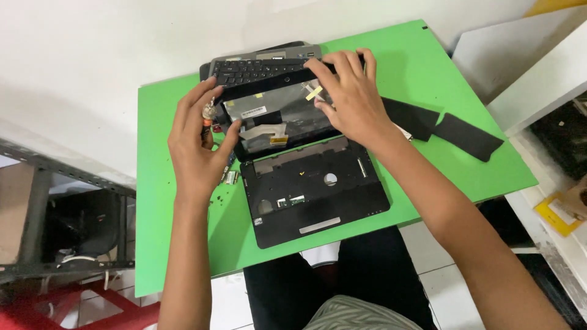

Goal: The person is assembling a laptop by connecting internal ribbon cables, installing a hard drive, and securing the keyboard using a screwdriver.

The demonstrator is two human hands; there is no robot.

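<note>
Lying lengthwise away from the person on the green worktop (428, 67), the black dismantled plastic laptop (312, 189) shows bare internals; both hands' fingers (211, 98) spread open, touching its lifted keyboard (257, 68).

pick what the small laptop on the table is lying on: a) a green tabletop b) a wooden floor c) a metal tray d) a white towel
a: the opened black laptop lies flat on the bright green tabletop, with the left hand at its left edge and the right hand on the lifted keyboard; two black strips lie on the same green top to the right.
</note>
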